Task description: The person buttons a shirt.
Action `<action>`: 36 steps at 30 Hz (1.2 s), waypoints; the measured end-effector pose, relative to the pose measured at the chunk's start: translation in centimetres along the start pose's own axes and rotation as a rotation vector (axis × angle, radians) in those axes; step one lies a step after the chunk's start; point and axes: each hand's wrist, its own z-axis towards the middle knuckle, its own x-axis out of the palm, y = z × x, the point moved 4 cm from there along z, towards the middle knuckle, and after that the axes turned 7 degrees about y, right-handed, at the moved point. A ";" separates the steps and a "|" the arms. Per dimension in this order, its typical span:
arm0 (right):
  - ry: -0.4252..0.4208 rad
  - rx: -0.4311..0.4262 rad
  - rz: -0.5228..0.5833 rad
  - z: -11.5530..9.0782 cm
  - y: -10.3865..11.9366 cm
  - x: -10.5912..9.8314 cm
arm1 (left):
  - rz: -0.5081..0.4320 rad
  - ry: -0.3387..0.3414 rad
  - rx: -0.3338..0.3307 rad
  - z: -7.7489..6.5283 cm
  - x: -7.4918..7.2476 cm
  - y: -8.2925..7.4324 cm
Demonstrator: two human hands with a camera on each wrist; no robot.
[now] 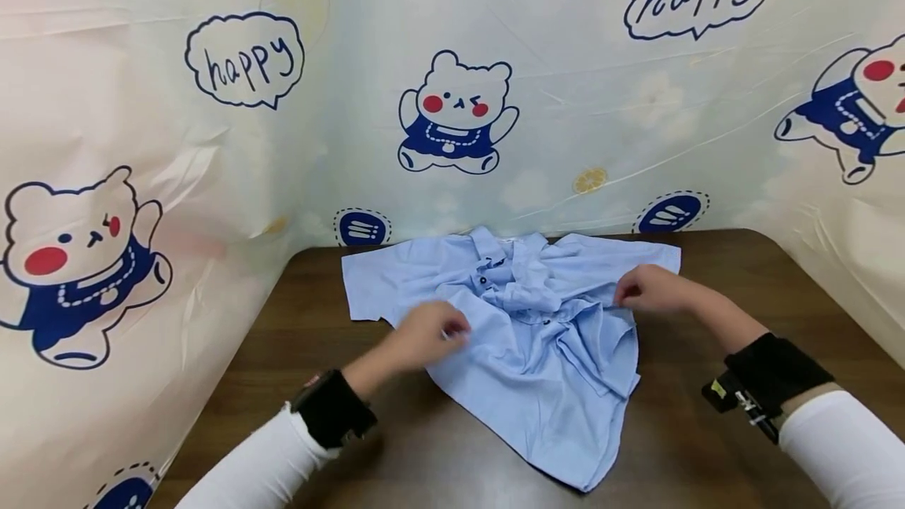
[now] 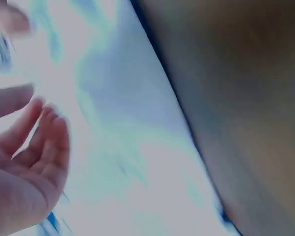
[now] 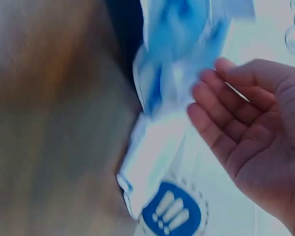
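A light blue short-sleeved button shirt (image 1: pixel 523 383) lies spread and rumpled on the brown table, collar at the far side, one lower corner pointing to the near edge. Its middle is bunched, with a dark button showing near the collar. My left hand (image 1: pixel 431 334) hovers over the shirt's left side, fingers loosely bent and thumb apart from them; nothing shows in its grasp in the left wrist view. At the shirt's right side, under the sleeve, is my right hand (image 1: pixel 654 289). Its thumb and fingertips (image 3: pixel 206 76) come close together right at the cloth, with no fabric visible between them.
The brown wooden table (image 1: pixel 311 320) has its far edge against a printed backdrop (image 1: pixel 566 100) with bears and lettering. This curtain also hangs along both sides. Each wrist wears a black band (image 1: pixel 778 371) with a small device.
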 end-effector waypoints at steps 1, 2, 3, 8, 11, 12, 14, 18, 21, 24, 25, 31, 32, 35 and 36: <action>0.031 -0.010 -0.003 0.2 0.4 0.6 | 0.021 0.074 0.055 0.0 1.0 -1.7; 0.054 -0.023 -0.018 0.4 0.8 1.2 | 0.065 0.143 0.101 0.0 2.0 -3.1; 0.067 -0.024 -0.041 0.5 1.0 1.8 | 0.122 0.200 0.138 -0.1 3.0 -4.2; 0.033 -0.077 -0.141 0.6 2.0 4.0 | 0.323 0.314 0.183 -0.6 5.8 -5.7; 0.013 -0.108 -0.163 0.1 2.6 4.7 | 0.305 0.312 0.142 -0.9 5.9 -4.9; 0.012 -0.122 -0.167 -0.2 2.9 4.9 | 0.294 0.308 0.129 -0.9 5.8 -4.6; 0.013 -0.136 -0.173 -0.7 3.6 5.3 | 0.271 0.302 0.108 -1.0 5.6 -4.0; 0.009 -0.174 -0.201 -1.8 5.4 6.4 | 0.225 0.291 0.057 -0.8 5.2 -2.9; 0.001 -0.194 -0.240 -2.4 7.1 7.4 | 0.189 0.277 0.012 -0.7 4.9 -1.8; 0.008 -0.198 -0.269 -2.9 9.1 8.6 | 0.153 0.269 -0.042 -0.7 4.5 -0.7; 0.011 -0.202 -0.277 -3.0 9.8 8.9 | 0.146 0.270 -0.055 -0.8 4.4 -0.5; 0.053 -0.257 -0.339 -3.7 13.8 11.1 | 0.101 0.294 -0.046 -1.4 4.1 0.9; 0.068 -0.261 -0.344 -3.8 14.4 11.4 | 0.085 0.297 -0.039 -1.6 4.0 1.1; 0.117 -0.273 -0.337 -4.2 15.9 12.1 | 0.036 0.316 -0.038 -2.3 3.6 1.5; 0.126 -0.280 -0.333 -4.4 16.3 12.3 | 0.021 0.323 -0.037 -2.5 3.5 1.6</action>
